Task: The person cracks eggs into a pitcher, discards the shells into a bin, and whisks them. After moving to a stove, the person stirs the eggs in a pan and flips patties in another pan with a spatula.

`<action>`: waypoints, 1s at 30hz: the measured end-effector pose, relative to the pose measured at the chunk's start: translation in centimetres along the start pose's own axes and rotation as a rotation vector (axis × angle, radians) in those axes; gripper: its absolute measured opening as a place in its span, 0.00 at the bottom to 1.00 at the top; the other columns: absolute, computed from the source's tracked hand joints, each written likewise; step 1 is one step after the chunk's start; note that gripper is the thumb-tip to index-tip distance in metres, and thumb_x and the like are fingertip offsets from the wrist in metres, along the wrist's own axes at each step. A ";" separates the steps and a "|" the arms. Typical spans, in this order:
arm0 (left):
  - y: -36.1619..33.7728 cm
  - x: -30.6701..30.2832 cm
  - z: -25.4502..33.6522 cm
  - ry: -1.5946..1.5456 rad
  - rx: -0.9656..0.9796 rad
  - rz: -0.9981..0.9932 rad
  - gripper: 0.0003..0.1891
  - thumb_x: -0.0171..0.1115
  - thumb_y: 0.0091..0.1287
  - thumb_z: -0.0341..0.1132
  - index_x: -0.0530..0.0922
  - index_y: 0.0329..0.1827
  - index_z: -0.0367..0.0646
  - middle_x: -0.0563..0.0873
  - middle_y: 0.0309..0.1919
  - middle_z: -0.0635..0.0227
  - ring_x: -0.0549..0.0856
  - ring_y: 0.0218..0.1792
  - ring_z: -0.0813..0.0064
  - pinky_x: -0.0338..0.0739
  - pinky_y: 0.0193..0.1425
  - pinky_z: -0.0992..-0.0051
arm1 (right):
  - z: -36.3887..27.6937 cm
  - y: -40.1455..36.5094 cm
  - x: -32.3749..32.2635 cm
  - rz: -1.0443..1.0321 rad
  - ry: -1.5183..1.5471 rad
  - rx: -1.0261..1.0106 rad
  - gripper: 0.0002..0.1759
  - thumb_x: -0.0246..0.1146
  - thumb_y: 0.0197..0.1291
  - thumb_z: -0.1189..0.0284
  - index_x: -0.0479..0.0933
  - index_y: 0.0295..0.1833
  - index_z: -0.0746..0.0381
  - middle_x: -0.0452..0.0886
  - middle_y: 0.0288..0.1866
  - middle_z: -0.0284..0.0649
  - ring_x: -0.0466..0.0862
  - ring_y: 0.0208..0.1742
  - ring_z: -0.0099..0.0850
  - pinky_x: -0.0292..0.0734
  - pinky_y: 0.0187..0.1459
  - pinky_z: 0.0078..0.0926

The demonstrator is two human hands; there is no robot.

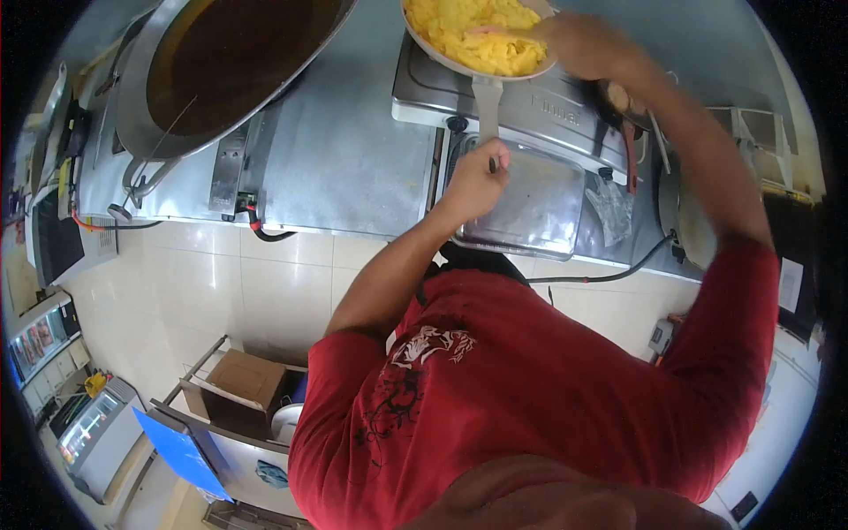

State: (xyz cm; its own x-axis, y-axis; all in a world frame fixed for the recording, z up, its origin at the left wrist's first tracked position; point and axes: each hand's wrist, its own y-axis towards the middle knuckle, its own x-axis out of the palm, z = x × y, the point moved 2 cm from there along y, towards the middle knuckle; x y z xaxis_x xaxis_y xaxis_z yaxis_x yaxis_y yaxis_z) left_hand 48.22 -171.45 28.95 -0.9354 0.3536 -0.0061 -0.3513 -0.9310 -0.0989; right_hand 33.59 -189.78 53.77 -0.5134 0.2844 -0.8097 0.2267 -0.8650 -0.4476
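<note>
My left hand (477,181) is closed around the light handle (488,110) of a frying pan (446,60). Yellow food like scrambled egg (486,35) fills the pan, which is over a silver Rinnai gas stove (552,108). Over the pan's right rim is my right hand (587,46), blurred, with its fingers closed on a utensil. The utensil's pinkish end (488,30) shows in the egg; the rest of it is hard to make out.
A big metal wok (132,106) of dark liquid stands at the upper left. Below the stove lie a rectangular metal tray (521,199) and a clear plastic bag (611,212). A hose (583,279) runs along the counter's front edge. A cardboard box (247,380) sits lower left.
</note>
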 end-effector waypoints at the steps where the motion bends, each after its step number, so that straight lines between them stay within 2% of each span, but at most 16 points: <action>1: 0.0 0.2 -0.1 -0.007 0.058 0.015 0.07 0.65 0.69 0.23 0.76 0.44 0.44 0.77 0.23 0.68 0.79 0.22 0.75 0.71 0.28 0.68 | -0.3 0.6 0.6 0.017 0.026 0.032 0.35 0.54 0.71 0.74 0.78 0.80 0.34 0.89 0.65 0.54 0.90 0.63 0.50 0.86 0.63 0.51; 2: -0.4 0.5 -0.3 -0.017 0.108 0.029 0.07 0.64 0.70 0.23 0.75 0.43 0.45 0.76 0.22 0.74 0.77 0.19 0.79 0.69 0.24 0.69 | -0.8 1.2 1.6 0.028 0.053 0.059 0.35 0.53 0.71 0.74 0.78 0.80 0.34 0.89 0.65 0.54 0.90 0.63 0.50 0.86 0.64 0.51; 4: 0.0 0.3 -0.3 -0.069 0.032 0.000 0.07 0.64 0.69 0.23 0.76 0.44 0.45 0.76 0.22 0.74 0.77 0.19 0.80 0.68 0.24 0.70 | -1.2 3.5 3.4 0.062 0.096 0.104 0.35 0.53 0.71 0.75 0.78 0.80 0.34 0.88 0.65 0.54 0.90 0.64 0.50 0.86 0.64 0.51; 5: -0.3 0.3 -0.4 -0.094 -0.011 -0.020 0.07 0.64 0.69 0.23 0.76 0.44 0.45 0.75 0.22 0.73 0.77 0.19 0.80 0.68 0.24 0.70 | 2.0 5.1 6.4 0.270 0.123 -0.061 0.32 0.52 0.75 0.73 0.80 0.78 0.35 0.89 0.65 0.54 0.90 0.63 0.52 0.86 0.63 0.51; 8: -0.1 0.2 -0.3 -0.070 -0.004 -0.021 0.07 0.64 0.70 0.23 0.76 0.44 0.45 0.75 0.22 0.74 0.77 0.20 0.82 0.68 0.24 0.72 | 2.8 -0.1 3.8 0.132 -0.078 -0.198 0.35 0.54 0.70 0.76 0.77 0.80 0.41 0.89 0.58 0.53 0.91 0.56 0.49 0.89 0.53 0.50; 11: 0.0 0.3 -0.3 -0.043 0.015 -0.026 0.07 0.64 0.71 0.23 0.75 0.44 0.45 0.75 0.22 0.74 0.78 0.21 0.82 0.68 0.25 0.73 | -1.5 -3.5 5.3 0.118 0.006 -0.121 0.35 0.56 0.68 0.76 0.77 0.80 0.42 0.90 0.55 0.53 0.92 0.55 0.50 0.88 0.53 0.52; 14: -0.1 0.6 -0.8 -0.079 0.032 -0.013 0.07 0.64 0.70 0.23 0.75 0.44 0.45 0.76 0.23 0.74 0.78 0.20 0.82 0.69 0.24 0.72 | -1.3 3.2 8.7 0.175 -0.009 -0.052 0.34 0.57 0.68 0.76 0.77 0.79 0.47 0.90 0.55 0.54 0.92 0.55 0.51 0.88 0.53 0.52; 15: -0.1 0.6 -0.6 -0.079 0.021 -0.008 0.07 0.63 0.70 0.23 0.75 0.44 0.45 0.76 0.23 0.74 0.78 0.20 0.82 0.68 0.24 0.72 | -0.5 4.1 8.0 0.133 0.083 0.061 0.32 0.57 0.69 0.73 0.79 0.78 0.47 0.89 0.58 0.55 0.91 0.56 0.53 0.87 0.57 0.53; 18: 0.1 0.5 -0.2 -0.081 -0.001 -0.021 0.07 0.63 0.70 0.22 0.75 0.44 0.45 0.76 0.24 0.74 0.78 0.21 0.82 0.68 0.24 0.73 | 4.5 1.7 7.0 0.289 0.073 -0.126 0.28 0.56 0.70 0.71 0.80 0.75 0.48 0.90 0.58 0.54 0.91 0.57 0.53 0.87 0.58 0.54; 21: 0.4 0.3 -1.1 -0.077 0.035 -0.028 0.07 0.63 0.70 0.22 0.75 0.43 0.46 0.76 0.24 0.75 0.77 0.21 0.82 0.67 0.24 0.74 | -0.2 -4.6 5.2 0.161 -0.045 -0.006 0.26 0.57 0.70 0.72 0.81 0.73 0.51 0.90 0.56 0.55 0.92 0.55 0.53 0.87 0.58 0.53; 23: -0.1 0.5 -0.7 -0.068 0.094 -0.024 0.07 0.62 0.71 0.22 0.75 0.43 0.46 0.76 0.24 0.75 0.77 0.21 0.83 0.67 0.24 0.74 | -0.1 -0.3 8.8 0.232 -0.025 0.026 0.26 0.57 0.70 0.73 0.81 0.72 0.53 0.90 0.56 0.55 0.92 0.55 0.53 0.87 0.58 0.53; 24: -0.1 0.6 -0.6 -0.079 0.065 -0.024 0.07 0.62 0.71 0.22 0.75 0.43 0.46 0.75 0.24 0.75 0.77 0.21 0.83 0.67 0.24 0.74 | -0.5 0.8 9.2 0.267 -0.016 0.041 0.25 0.58 0.70 0.73 0.82 0.72 0.53 0.90 0.55 0.55 0.92 0.55 0.53 0.87 0.59 0.53; 26: -0.2 0.4 -0.3 -0.096 0.004 -0.029 0.08 0.62 0.71 0.22 0.75 0.44 0.46 0.75 0.24 0.76 0.77 0.21 0.84 0.67 0.24 0.75 | 1.2 0.9 9.1 0.289 0.011 0.024 0.25 0.58 0.70 0.73 0.82 0.71 0.54 0.90 0.55 0.56 0.92 0.55 0.53 0.87 0.58 0.53; 28: -0.2 0.7 -0.9 -0.072 0.060 -0.005 0.08 0.62 0.71 0.22 0.75 0.44 0.46 0.75 0.24 0.76 0.77 0.21 0.84 0.67 0.24 0.75 | 2.4 0.1 5.6 0.334 0.044 0.017 0.25 0.57 0.70 0.74 0.82 0.71 0.54 0.90 0.56 0.56 0.91 0.55 0.53 0.87 0.57 0.53; 29: 0.2 0.7 -1.2 -0.058 0.095 0.008 0.08 0.62 0.71 0.22 0.75 0.44 0.46 0.74 0.24 0.76 0.77 0.21 0.84 0.67 0.24 0.75 | 2.6 -1.2 3.8 0.250 0.030 0.024 0.25 0.58 0.70 0.74 0.82 0.71 0.54 0.90 0.55 0.56 0.92 0.55 0.53 0.87 0.57 0.53; 30: 0.3 0.7 -1.1 -0.059 0.048 0.002 0.07 0.63 0.69 0.22 0.75 0.44 0.45 0.76 0.25 0.70 0.78 0.24 0.79 0.69 0.28 0.72 | 0.9 -4.0 1.2 0.160 0.019 0.028 0.25 0.58 0.70 0.75 0.82 0.71 0.55 0.90 0.55 0.56 0.92 0.54 0.54 0.87 0.56 0.53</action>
State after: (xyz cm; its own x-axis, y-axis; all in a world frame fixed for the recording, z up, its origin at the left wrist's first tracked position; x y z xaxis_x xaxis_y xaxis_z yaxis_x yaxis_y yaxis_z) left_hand 47.49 -171.40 27.87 -0.9363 0.3472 0.0523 -0.3497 -0.9355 -0.0507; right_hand 31.32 -186.33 54.98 -0.4565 0.1493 -0.8771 0.2816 -0.9109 -0.3016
